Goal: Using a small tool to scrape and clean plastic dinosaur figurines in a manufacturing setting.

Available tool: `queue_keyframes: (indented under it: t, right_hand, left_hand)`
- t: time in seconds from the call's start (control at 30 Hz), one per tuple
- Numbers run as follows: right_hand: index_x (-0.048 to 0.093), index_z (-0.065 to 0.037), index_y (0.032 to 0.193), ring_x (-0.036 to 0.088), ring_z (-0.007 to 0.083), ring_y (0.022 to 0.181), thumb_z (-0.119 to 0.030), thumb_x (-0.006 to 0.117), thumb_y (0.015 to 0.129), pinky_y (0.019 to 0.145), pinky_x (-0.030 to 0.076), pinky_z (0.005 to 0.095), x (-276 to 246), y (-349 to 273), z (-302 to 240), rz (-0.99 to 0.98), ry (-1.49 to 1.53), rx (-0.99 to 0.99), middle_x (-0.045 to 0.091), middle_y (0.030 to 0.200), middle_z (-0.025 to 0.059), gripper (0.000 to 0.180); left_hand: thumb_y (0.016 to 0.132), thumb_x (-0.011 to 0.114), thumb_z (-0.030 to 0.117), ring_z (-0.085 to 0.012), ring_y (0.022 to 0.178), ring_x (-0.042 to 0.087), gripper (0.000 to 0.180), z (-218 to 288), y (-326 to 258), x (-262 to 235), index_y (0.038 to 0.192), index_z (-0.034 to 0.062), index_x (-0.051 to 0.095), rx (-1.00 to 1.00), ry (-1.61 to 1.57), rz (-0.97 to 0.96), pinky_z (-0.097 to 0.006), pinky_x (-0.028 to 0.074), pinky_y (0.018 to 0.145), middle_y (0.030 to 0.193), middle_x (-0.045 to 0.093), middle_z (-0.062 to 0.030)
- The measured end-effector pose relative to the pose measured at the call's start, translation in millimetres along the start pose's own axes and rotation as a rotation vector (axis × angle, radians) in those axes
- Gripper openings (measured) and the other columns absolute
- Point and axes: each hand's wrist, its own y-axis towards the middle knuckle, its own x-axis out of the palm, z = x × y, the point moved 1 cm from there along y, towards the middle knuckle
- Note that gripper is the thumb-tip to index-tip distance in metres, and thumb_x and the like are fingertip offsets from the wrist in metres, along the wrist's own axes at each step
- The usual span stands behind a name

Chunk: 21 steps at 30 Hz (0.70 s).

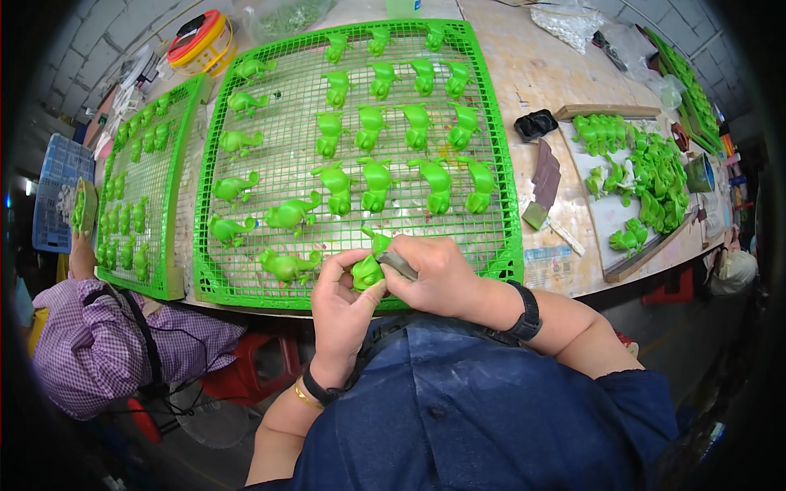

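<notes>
Only partly visible: green figurine (366,272) in grip of the left hand (341,304), grey pad (399,264) in the right hand (435,275)

Noted smooth, glossy, plastic-looking finish on green figurines (376,186), held figurine (368,277) included. Observed glossy rack frame (506,221); unable to tell metal from plastic in its mesh. Recorded matt face on grey strip (398,263). Found dull wood in tray edging (610,111), worn, stained surface on tabletop (528,74). Logged matt cloth in navy shirt (491,401), smooth plastic in red stool (236,380).
</notes>
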Motion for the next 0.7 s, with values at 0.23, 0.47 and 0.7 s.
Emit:
queue_keyframes:
  t: [0.23, 0.47, 0.7]
  right_hand:
    - [0.054, -0.004, 0.073, 0.056, 0.0287, 0.05, -0.012, 0.067, 0.073, 0.045, 0.043, 0.0366, 1.8, -3.2, 3.8, 0.038, 0.03, 0.055, 0.053, 0.058, 0.0118, 0.015]
    - [0.053, -0.004, 0.077, 0.059, 0.0309, 0.055, -0.013, 0.066, 0.073, 0.047, 0.044, 0.0372, -6.5, -3.8, 2.5, 0.084, 0.122, 0.192, 0.056, 0.062, 0.0139, 0.016]
    - [0.052, -0.003, 0.078, 0.058, 0.0313, 0.054, -0.016, 0.065, 0.075, 0.049, 0.044, 0.0377, -4.3, -2.8, 1.4, -0.026, 0.221, 0.21, 0.056, 0.062, 0.0146, 0.019]
  left_hand:
    - [0.077, 0.061, -0.013, -0.0151, 0.094, 0.058, 0.039, -0.5, 0.1, -1.2, 0.112, -0.0013, 0.047, -0.012, -0.046, 0.006, -0.028, 0.051, 0.081, 0.104, 0.056, -0.0099]
    - [0.077, 0.061, -0.013, -0.0153, 0.097, 0.057, 0.041, -0.1, -0.2, -2.7, 0.113, -0.0007, 0.047, -0.03, -0.123, -0.008, -0.027, 0.05, 0.082, 0.106, 0.056, -0.0101]
    - [0.076, 0.062, -0.013, -0.0153, 0.099, 0.056, 0.042, -3.3, 0.2, -4.5, 0.113, 0.0, 0.047, -0.02, -0.126, 0.002, -0.026, 0.048, 0.083, 0.107, 0.055, -0.0099]
